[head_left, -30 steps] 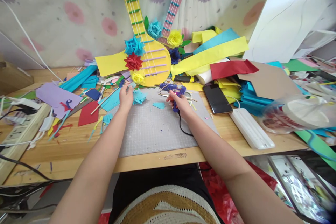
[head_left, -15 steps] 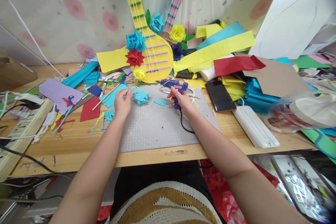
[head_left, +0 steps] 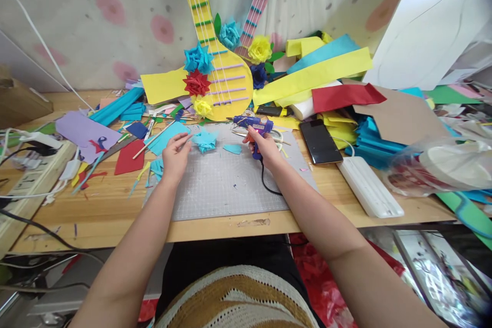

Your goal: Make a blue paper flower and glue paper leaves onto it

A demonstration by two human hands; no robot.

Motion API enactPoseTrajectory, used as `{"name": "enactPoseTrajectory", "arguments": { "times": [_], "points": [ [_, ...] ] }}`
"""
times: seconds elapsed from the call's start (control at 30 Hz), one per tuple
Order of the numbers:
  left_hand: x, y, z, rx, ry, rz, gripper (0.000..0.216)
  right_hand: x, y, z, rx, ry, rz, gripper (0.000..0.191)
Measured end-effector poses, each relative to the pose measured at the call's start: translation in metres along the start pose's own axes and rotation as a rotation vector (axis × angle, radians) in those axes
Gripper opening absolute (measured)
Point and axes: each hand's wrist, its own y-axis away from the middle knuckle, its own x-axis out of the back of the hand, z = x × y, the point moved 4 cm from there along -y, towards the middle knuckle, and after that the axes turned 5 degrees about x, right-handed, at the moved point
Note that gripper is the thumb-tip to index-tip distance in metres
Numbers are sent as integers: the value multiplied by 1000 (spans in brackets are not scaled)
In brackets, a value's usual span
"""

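Note:
My right hand (head_left: pixel 262 149) is wrapped round the handle of a blue glue gun (head_left: pixel 253 126), whose nozzle points left over the grey cutting mat (head_left: pixel 230 184). My left hand (head_left: pixel 175 156) is closed in a pinch on a thin stick (head_left: pixel 186 137) at the mat's left edge. Between the hands, a teal paper flower (head_left: pixel 205 140) and a small teal paper piece (head_left: pixel 232 148) lie on the mat. The gun's black cord (head_left: pixel 269 184) trails toward me.
A yellow paper guitar (head_left: pixel 221 82) with paper flowers leans on the wall behind. A black phone (head_left: pixel 320 141) and a white power strip (head_left: pixel 369 187) lie to the right. Coloured paper scraps cover the left and right of the wooden table (head_left: pixel 115 215). Another power strip (head_left: pixel 26 184) sits far left.
My left hand has drawn back toward me and left, away from the teal flower. My right hand stays on the glue gun, shifted only slightly.

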Motion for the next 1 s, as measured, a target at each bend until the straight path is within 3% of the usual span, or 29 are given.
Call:
{"name": "enactPoseTrajectory", "arguments": {
  "times": [0.2, 0.3, 0.5, 0.63, 0.77, 1.0],
  "points": [
    [-7, 6, 5, 60, 180, -102, 23, 3, -1, 0, -14, 67, 23, 49],
    [-8, 5, 3, 131, 268, -93, 27, 4, -2, 2, -19, 41, 37, 48],
    [2, -1, 6, 89, 81, -47, 18, 2, -3, 2, -4, -13, 15, 46],
    [5, -1, 8, 150, 37, -57, 37, 2, -2, 3, -19, -6, 30, 46],
    [2, 1, 9, 255, 168, -26, 49, 2, -2, 2, -20, -34, 29, 45],
    [-6, 2, 13, 374, 313, -48, 36, 3, -2, 2, -32, -61, 55, 44]
  ]
}}
